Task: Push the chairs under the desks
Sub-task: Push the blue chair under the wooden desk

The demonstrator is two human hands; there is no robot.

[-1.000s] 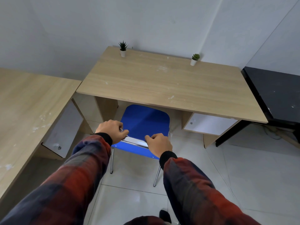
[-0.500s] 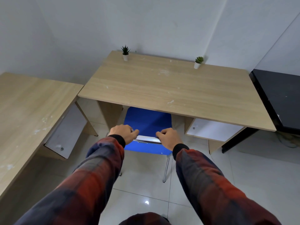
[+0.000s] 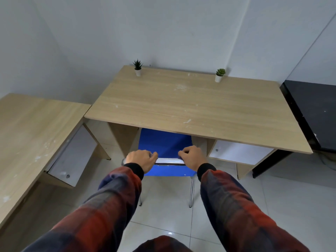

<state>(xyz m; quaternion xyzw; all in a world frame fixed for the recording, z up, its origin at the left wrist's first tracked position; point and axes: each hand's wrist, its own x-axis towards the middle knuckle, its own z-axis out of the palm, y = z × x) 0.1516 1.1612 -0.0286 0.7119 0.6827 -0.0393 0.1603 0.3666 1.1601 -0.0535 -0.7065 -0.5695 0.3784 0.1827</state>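
Observation:
A blue chair (image 3: 164, 144) with chrome legs stands at the front of a light wooden desk (image 3: 190, 110), its seat partly under the desktop. My left hand (image 3: 141, 158) grips the left end of the chair's chrome top rail. My right hand (image 3: 191, 155) grips the right end of the same rail. Both arms wear red and dark plaid sleeves. The front of the seat is hidden beneath the desk.
Two small potted plants (image 3: 137, 67) (image 3: 219, 75) stand at the desk's back edge. A second wooden desk (image 3: 32, 135) with a white drawer unit sits to the left. A black table (image 3: 312, 113) stands on the right. The floor is pale tile.
Both hands have pushed the chair forward, so more of its seat lies under the desk. It has also straightened to face the desk squarely.

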